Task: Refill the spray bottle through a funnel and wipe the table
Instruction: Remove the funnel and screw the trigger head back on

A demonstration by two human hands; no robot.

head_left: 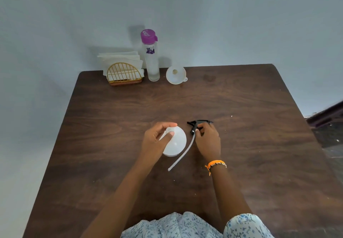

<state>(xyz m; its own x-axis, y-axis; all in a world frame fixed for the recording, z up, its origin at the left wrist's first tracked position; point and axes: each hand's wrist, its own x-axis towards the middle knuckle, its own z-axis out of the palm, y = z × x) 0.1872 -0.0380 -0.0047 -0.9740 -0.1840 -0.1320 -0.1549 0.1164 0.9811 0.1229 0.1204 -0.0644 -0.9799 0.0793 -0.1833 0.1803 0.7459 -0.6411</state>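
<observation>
The left hand curls its fingers round the neck of the white spray bottle, which stands mid-surface. Just right of it, the right hand grips the black spray head, lifted off, its clear tube trailing near the bottle. At the far edge stand a white funnel, a purple-capped water bottle and a napkin holder.
</observation>
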